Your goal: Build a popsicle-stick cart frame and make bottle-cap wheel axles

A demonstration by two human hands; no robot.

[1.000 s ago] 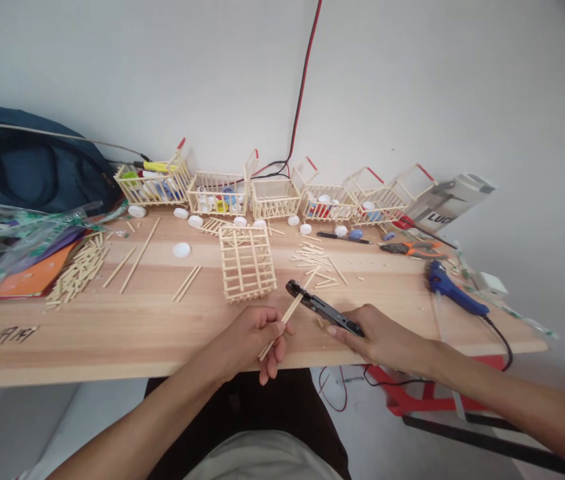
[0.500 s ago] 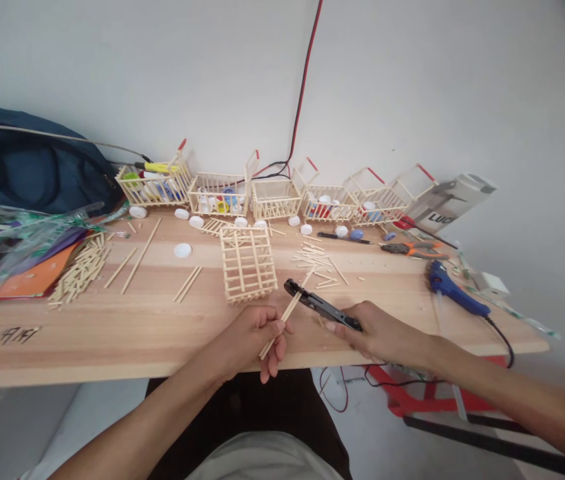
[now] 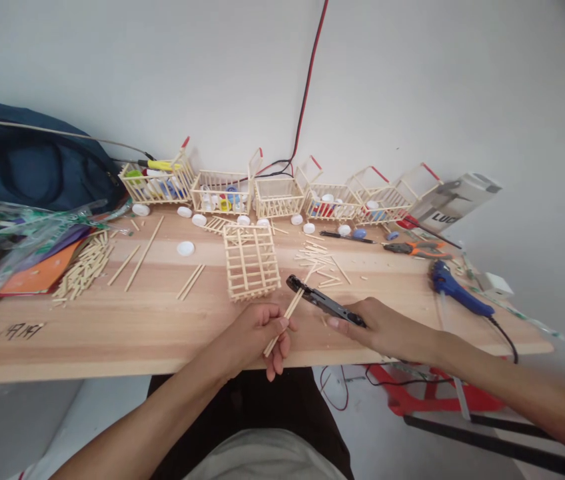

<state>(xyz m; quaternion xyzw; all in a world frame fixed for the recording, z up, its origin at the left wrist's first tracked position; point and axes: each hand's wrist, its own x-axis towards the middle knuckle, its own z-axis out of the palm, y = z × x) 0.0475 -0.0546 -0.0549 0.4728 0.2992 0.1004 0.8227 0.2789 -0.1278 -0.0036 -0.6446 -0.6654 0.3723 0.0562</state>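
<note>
My left hand (image 3: 262,337) is closed around a couple of thin wooden sticks (image 3: 292,305), held slanting up and away over the front of the table. In my right hand (image 3: 377,327) is a pair of black-handled pliers (image 3: 326,304), whose dark jaws meet the upper part of the sticks. Whether the jaws are fully closed on them I cannot tell. Just beyond my left hand a wooden-stick lattice basket (image 3: 251,261) rests on the table. Short cut stick pieces (image 3: 315,257) lie scattered behind the pliers.
Several small stick-built carts (image 3: 222,192) with bottle-cap wheels line the wall. Loose sticks (image 3: 82,268) are heaped at left near a blue bag (image 3: 32,160). On the right lie orange-handled pliers (image 3: 420,249), a blue glue gun (image 3: 462,292) and a white adapter (image 3: 497,285).
The view has shifted slightly, moving the scene a little to the right. Both hands keep their grips, with the pliers' jaws still at the sticks.
</note>
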